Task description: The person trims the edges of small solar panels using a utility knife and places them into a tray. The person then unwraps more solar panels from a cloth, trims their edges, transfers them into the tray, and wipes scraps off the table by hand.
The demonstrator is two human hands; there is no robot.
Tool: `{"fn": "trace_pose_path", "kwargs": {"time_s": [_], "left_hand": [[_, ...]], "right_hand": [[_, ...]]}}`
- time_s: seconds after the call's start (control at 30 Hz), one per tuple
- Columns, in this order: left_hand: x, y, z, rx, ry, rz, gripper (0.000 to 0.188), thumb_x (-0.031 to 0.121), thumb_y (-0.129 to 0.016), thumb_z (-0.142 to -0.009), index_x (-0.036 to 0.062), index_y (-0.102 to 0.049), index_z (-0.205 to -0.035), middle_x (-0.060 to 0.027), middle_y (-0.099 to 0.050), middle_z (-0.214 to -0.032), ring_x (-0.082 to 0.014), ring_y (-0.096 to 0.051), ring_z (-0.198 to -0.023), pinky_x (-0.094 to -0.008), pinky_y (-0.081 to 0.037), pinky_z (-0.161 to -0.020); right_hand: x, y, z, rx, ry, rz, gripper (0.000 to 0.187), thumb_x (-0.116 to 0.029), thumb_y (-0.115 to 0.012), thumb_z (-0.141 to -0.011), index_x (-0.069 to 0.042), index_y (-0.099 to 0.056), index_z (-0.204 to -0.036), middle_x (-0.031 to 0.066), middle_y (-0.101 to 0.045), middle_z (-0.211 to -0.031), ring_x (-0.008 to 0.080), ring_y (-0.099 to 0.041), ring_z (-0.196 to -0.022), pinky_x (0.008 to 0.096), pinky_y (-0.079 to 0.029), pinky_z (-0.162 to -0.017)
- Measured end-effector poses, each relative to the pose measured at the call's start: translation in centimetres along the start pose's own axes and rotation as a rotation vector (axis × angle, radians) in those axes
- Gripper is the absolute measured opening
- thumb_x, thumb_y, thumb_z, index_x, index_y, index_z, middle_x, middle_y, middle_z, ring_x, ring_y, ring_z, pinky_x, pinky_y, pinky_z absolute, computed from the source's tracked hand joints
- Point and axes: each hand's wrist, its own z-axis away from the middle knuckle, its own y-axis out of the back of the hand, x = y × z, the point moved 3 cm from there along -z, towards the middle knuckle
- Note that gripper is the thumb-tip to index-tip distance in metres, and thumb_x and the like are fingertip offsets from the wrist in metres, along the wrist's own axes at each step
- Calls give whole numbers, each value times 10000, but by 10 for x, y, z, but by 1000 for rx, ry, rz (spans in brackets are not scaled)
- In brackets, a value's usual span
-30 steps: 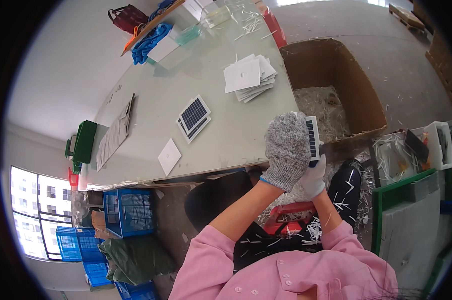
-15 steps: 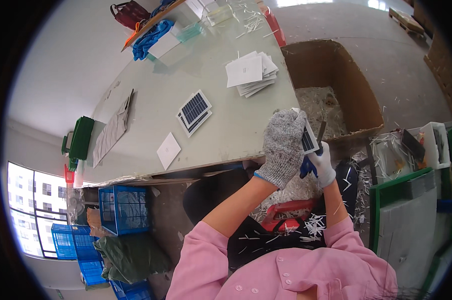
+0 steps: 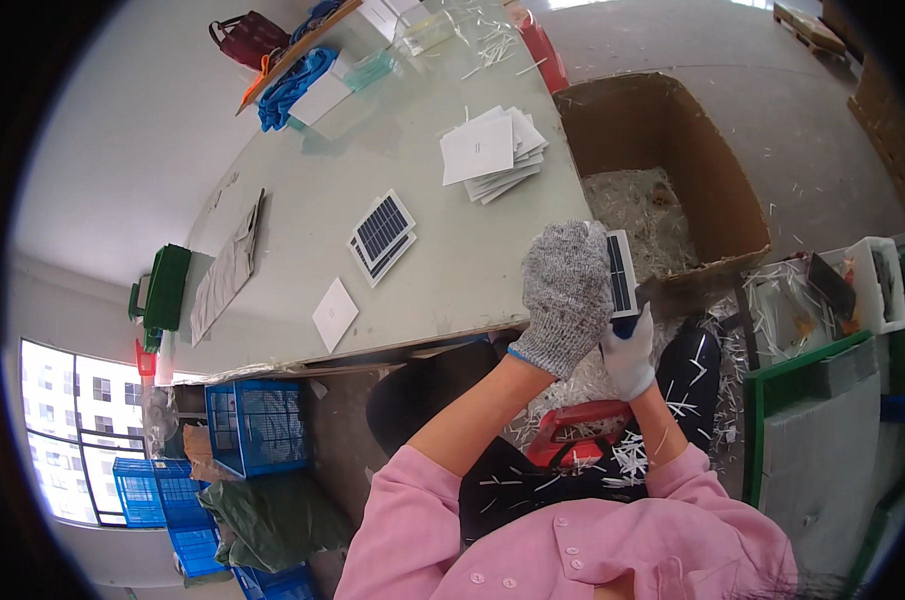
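My left hand (image 3: 569,285), in a grey knitted glove, is closed on a small solar panel (image 3: 622,275) with dark cells and a white border. It stands upright over the table's near right edge. My right hand (image 3: 629,355), in a white glove with blue on the fingers, is closed just below the panel's lower end. A dark narrow tool (image 3: 644,294) shows a little above its fingers; most of it is hidden. On the table (image 3: 273,300) lie two overlapping solar panels (image 3: 384,230), a single white card-like piece (image 3: 335,315) and a pile of white pieces (image 3: 479,150).
A cardboard box (image 3: 743,215) with pale scraps inside stands beyond the table's right edge. White strips lie over my lap around a red plastic object (image 3: 576,425). Blue crates (image 3: 258,425) stand at lower left, a green-framed board (image 3: 813,420) at right.
The panel has turned to show more of its dark face. My right hand has shifted slightly left and down, and the dark tool, which stood up beside the panel, is now mostly out of sight.
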Motion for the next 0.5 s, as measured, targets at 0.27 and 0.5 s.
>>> {"fn": "trace_pose_path", "kwargs": {"time_s": [0.27,0.5], "left_hand": [[5,0,-13,-76,-56,126,366,101,-597,-771,51,-598,-1134,-144,-602,-1012,-334,-575,-952,-452,-455,-841],[-20,16,-8,67,9,478,230,86,-586,-845,72,-642,-1067,-115,-629,-973,-301,-595,-936,-416,-464,-855]], "right_hand": [[104,-39,-90,-114,-268,-577,165,-134,-540,-962,-40,-550,-1096,19,-626,-927,85,-599,-774,254,-503,-682],[-45,61,-48,-271,-504,-492,133,-81,-651,-841,1,-610,-938,21,-596,-732,85,-554,-534,231,-460,-445]]}}
